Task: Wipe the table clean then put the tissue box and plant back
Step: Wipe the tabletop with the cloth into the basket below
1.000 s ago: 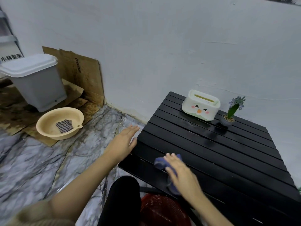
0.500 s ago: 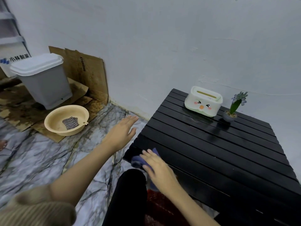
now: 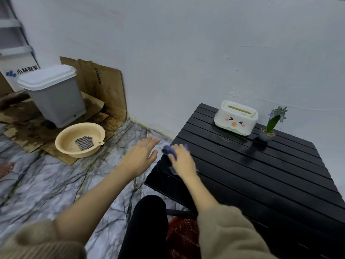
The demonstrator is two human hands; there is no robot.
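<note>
**Right hand pressing a blue cloth on the near-left corner of a black slatted worktop**

Seen from above, looking down along both arms of a person in beige fleece sleeves. The right hand (image 3: 182,161) lies palm down on a crumpled blue cloth (image 3: 169,150) at the left edge of the black slatted worktop (image 3: 261,176). Its grip is flat on the cloth, fingers spread over it, with cloth showing past the fingertips; both are blurred.

The left hand (image 3: 141,156) hovers just beside the worktop's left edge, over the marble-patterned floor (image 3: 46,184). Its grip is wide, fingers extended, holding nothing.

At the far side of the worktop, near the white wall, stands a cream tissue box (image 3: 235,117) with a cartoon face on its front. Just to its right, apart from it, stands a small potted plant (image 3: 271,124) with purple flowers in a grey pot.

On the floor to the left sits a beige basin (image 3: 80,142) with a striped cloth (image 3: 84,143) inside. Behind it stands a grey lidded bin (image 3: 54,94) on flattened cardboard (image 3: 104,86), some of which leans against the wall. A red mesh basket (image 3: 183,238) sits under the worktop's near edge, beside a black-clad knee.
</note>
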